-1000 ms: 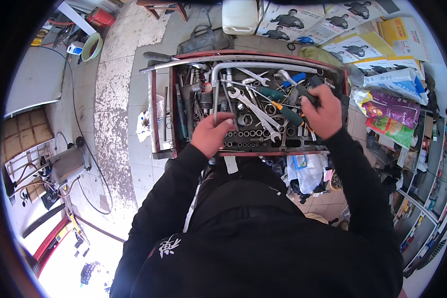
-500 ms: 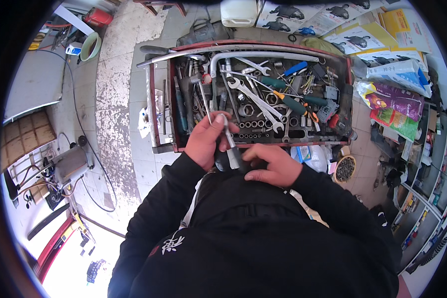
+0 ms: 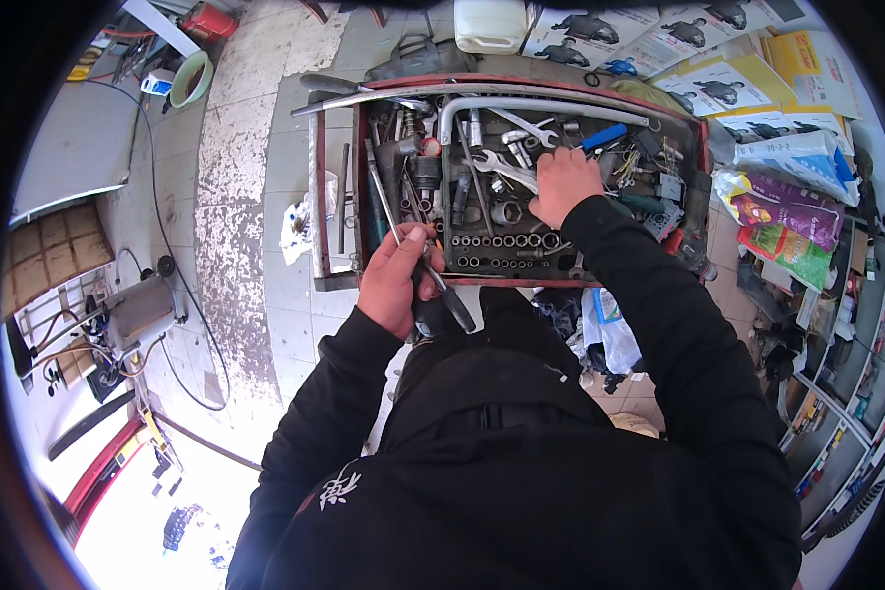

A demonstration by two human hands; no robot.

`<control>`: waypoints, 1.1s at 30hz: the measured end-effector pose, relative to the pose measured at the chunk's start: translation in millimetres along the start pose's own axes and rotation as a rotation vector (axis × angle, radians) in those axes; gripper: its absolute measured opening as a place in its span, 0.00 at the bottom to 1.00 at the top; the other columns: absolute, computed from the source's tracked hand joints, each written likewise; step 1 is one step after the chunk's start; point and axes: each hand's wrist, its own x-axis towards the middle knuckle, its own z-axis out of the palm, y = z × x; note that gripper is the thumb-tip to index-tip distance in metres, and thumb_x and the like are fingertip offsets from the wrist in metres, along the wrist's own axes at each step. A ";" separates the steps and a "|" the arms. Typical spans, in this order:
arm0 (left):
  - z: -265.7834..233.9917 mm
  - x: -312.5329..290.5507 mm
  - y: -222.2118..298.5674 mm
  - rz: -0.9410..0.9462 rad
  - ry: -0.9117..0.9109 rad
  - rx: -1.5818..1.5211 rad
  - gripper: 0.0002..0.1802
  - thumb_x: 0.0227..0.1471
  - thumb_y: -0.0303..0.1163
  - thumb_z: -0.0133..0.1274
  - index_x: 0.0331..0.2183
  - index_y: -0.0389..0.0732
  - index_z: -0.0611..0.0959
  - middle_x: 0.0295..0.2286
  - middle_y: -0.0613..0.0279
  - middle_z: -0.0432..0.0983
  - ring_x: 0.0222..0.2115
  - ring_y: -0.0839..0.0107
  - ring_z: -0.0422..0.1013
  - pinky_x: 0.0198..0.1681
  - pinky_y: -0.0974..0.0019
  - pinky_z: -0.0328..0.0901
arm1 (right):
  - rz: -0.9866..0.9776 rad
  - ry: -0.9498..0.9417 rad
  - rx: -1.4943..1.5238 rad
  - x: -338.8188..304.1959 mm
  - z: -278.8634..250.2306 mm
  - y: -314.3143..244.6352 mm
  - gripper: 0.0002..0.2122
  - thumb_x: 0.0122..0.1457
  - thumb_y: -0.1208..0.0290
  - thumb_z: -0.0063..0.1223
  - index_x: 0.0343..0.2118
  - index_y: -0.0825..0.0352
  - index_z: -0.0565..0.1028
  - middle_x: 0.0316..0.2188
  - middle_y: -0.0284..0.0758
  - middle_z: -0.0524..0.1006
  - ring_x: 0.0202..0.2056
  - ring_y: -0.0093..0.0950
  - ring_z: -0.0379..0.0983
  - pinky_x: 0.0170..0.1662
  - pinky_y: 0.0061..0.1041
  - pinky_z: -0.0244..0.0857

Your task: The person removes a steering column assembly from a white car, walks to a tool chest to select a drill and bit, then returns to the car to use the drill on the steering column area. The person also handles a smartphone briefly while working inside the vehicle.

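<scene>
My left hand (image 3: 400,280) is closed round a hand tool with a dark handle (image 3: 457,310), which points down toward my lap. A long thin metal shaft (image 3: 382,182) runs up from this hand over the left part of the tool tray (image 3: 521,282); whether it is one piece with the handle I cannot tell. My right hand (image 3: 568,185) is down in the tray with its fingers curled over the tools, their tips hidden. An open-ended wrench (image 3: 501,169) runs under it. Below lie rows of sockets (image 3: 501,241).
A bent grey bar (image 3: 551,106) and a long straight bar (image 3: 383,96) lie across the tray's far side. Power tools (image 3: 693,256) stick out at its right end. Bags (image 3: 787,206) and cardboard boxes (image 3: 728,84) crowd the right. A hose (image 3: 152,177) trails over the floor at left.
My right hand has left the tool near my lap and reached forward into the tray. My left hand has moved slightly down and left, still holding its tool. The view has shifted slightly.
</scene>
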 end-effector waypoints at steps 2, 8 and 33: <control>-2.0 -0.8 -0.1 -0.004 -0.008 -0.011 0.15 0.75 0.41 0.49 0.50 0.40 0.78 0.29 0.61 0.79 0.18 0.78 0.65 0.24 0.72 0.60 | -0.017 -0.055 -0.002 -0.5 2.0 -3.1 0.21 0.52 0.56 0.70 0.43 0.65 0.81 0.45 0.39 0.82 0.51 0.41 0.78 0.52 0.48 0.69; -8.8 1.9 -3.1 -0.018 0.028 -0.034 0.14 0.75 0.41 0.49 0.49 0.40 0.78 0.29 0.61 0.79 0.18 0.77 0.66 0.24 0.71 0.61 | -0.020 -0.029 0.035 4.8 18.7 -9.4 0.15 0.56 0.59 0.64 0.42 0.64 0.85 0.42 0.39 0.85 0.47 0.43 0.81 0.50 0.49 0.69; -43.4 -10.4 6.7 0.070 0.176 -0.006 0.15 0.72 0.38 0.53 0.53 0.40 0.78 0.27 0.63 0.77 0.20 0.77 0.66 0.23 0.73 0.60 | 0.320 -0.098 1.003 52.2 8.0 -214.0 0.18 0.60 0.71 0.62 0.49 0.73 0.70 0.50 0.55 0.79 0.52 0.54 0.79 0.56 0.48 0.76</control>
